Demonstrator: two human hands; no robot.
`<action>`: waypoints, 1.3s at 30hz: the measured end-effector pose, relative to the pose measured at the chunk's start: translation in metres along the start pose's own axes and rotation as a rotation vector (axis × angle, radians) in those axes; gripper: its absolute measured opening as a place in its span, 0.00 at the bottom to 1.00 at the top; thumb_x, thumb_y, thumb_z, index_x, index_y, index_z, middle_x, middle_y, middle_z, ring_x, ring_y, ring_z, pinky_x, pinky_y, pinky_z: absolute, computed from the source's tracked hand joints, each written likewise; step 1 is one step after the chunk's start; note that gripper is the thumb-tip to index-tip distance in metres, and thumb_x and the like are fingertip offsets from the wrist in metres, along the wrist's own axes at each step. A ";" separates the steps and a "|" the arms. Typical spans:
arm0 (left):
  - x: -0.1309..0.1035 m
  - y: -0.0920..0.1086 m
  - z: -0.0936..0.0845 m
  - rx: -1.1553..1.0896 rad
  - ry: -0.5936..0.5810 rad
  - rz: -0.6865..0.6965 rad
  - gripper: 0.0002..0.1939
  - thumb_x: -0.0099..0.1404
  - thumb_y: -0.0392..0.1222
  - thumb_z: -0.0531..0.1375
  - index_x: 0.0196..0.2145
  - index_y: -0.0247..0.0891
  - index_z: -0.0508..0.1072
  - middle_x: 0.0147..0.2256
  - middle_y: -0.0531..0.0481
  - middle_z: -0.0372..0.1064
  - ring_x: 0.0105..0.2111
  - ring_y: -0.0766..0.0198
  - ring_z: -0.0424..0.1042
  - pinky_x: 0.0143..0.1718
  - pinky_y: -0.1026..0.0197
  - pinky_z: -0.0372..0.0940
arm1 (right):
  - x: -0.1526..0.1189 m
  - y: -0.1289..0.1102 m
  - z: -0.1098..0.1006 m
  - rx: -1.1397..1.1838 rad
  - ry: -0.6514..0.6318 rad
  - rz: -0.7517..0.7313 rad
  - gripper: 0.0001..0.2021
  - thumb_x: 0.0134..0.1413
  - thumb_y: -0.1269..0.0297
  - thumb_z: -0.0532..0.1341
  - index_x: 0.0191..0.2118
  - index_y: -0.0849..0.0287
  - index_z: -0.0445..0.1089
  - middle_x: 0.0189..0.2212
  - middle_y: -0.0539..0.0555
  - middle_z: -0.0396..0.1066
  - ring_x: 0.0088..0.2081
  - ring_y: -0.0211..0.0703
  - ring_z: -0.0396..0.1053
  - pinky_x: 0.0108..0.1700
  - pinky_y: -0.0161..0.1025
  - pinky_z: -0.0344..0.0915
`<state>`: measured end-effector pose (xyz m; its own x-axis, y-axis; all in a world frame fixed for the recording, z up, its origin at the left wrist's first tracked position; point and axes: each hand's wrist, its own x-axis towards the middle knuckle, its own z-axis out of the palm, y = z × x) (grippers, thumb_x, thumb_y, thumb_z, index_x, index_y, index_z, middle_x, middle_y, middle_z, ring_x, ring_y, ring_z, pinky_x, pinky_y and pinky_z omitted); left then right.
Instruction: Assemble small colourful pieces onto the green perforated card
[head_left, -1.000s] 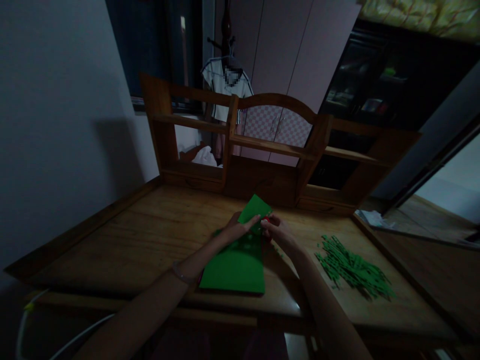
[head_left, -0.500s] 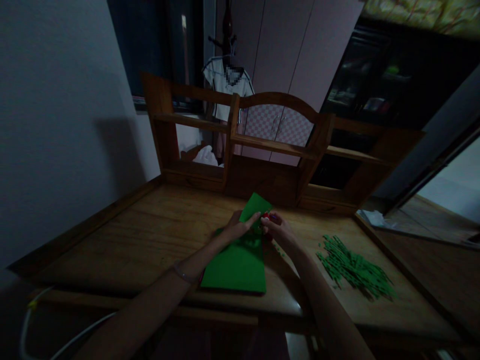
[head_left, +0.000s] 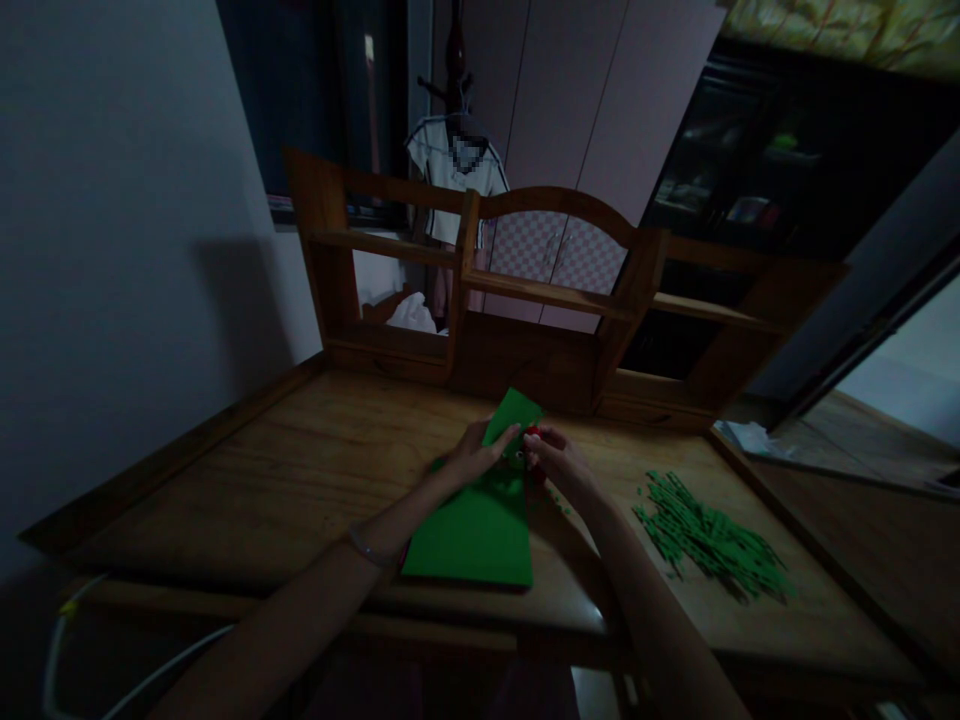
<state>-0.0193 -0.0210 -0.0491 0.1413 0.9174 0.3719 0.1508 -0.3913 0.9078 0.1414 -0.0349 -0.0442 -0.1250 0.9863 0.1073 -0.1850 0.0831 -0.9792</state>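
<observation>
Head view, forward, downward; above desk (head_left: 300, 480) (close)

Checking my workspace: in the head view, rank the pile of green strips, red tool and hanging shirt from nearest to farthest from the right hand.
1. Red tool: held in the right hand.
2. Pile of green strips: on the desk, to the hand's right.
3. Hanging shirt: beyond the desk.

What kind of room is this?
It's probably a bedroom at home: a white T-shirt hangs on a coat stand, a tall wardrobe stands behind, and there's a wooden desk.
</observation>
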 end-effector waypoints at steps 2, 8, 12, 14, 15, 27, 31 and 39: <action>0.000 -0.002 0.000 0.016 -0.042 0.033 0.19 0.62 0.53 0.54 0.38 0.36 0.75 0.37 0.47 0.75 0.39 0.58 0.73 0.40 0.61 0.68 | 0.000 0.001 0.000 -0.011 -0.017 -0.005 0.15 0.39 0.57 0.69 0.33 0.57 0.68 0.20 0.45 0.66 0.20 0.32 0.60 0.25 0.32 0.57; 0.000 -0.003 -0.002 0.051 -0.018 0.038 0.20 0.62 0.54 0.54 0.39 0.36 0.75 0.37 0.48 0.75 0.38 0.59 0.73 0.39 0.62 0.67 | -0.001 0.001 0.002 0.022 -0.006 -0.016 0.15 0.39 0.58 0.69 0.32 0.56 0.66 0.20 0.44 0.65 0.18 0.31 0.59 0.23 0.32 0.56; 0.001 -0.003 -0.001 0.021 -0.026 0.030 0.20 0.62 0.53 0.53 0.40 0.36 0.75 0.37 0.48 0.75 0.38 0.59 0.73 0.36 0.63 0.68 | 0.002 0.000 0.001 0.106 0.053 -0.034 0.14 0.38 0.59 0.70 0.31 0.56 0.66 0.20 0.44 0.66 0.18 0.31 0.59 0.22 0.32 0.57; 0.002 -0.004 -0.001 0.011 -0.018 0.036 0.20 0.62 0.54 0.53 0.41 0.37 0.75 0.39 0.48 0.75 0.40 0.59 0.73 0.39 0.62 0.68 | 0.004 -0.001 0.000 0.161 0.090 -0.034 0.14 0.38 0.59 0.70 0.31 0.56 0.67 0.24 0.45 0.68 0.20 0.31 0.62 0.23 0.31 0.59; 0.003 -0.004 -0.001 0.013 -0.009 0.039 0.20 0.62 0.54 0.53 0.41 0.37 0.75 0.39 0.48 0.75 0.40 0.59 0.73 0.40 0.62 0.67 | 0.005 -0.001 -0.002 0.188 0.107 -0.032 0.14 0.38 0.59 0.70 0.31 0.56 0.67 0.25 0.45 0.69 0.22 0.32 0.64 0.24 0.31 0.60; 0.003 0.002 -0.007 0.052 -0.004 0.006 0.19 0.60 0.53 0.56 0.39 0.36 0.76 0.40 0.47 0.74 0.41 0.58 0.73 0.46 0.60 0.66 | 0.006 -0.007 -0.014 0.276 0.156 0.019 0.14 0.45 0.52 0.66 0.35 0.56 0.70 0.34 0.53 0.74 0.32 0.39 0.73 0.35 0.35 0.69; 0.004 0.002 -0.007 0.027 0.005 -0.005 0.19 0.60 0.53 0.56 0.39 0.37 0.76 0.38 0.47 0.75 0.40 0.58 0.74 0.43 0.61 0.67 | 0.006 -0.007 -0.011 0.228 0.117 0.081 0.17 0.45 0.48 0.64 0.35 0.56 0.68 0.34 0.55 0.75 0.33 0.45 0.74 0.34 0.38 0.70; 0.005 0.003 -0.008 0.078 0.027 -0.018 0.19 0.58 0.53 0.57 0.39 0.37 0.76 0.39 0.47 0.74 0.41 0.58 0.73 0.45 0.60 0.65 | 0.008 -0.007 -0.012 0.238 0.121 0.111 0.18 0.46 0.48 0.63 0.36 0.56 0.67 0.34 0.57 0.75 0.39 0.50 0.74 0.37 0.40 0.71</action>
<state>-0.0260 -0.0170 -0.0428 0.1119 0.9255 0.3619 0.2292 -0.3784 0.8968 0.1537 -0.0262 -0.0386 -0.0423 0.9985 -0.0334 -0.4025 -0.0476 -0.9142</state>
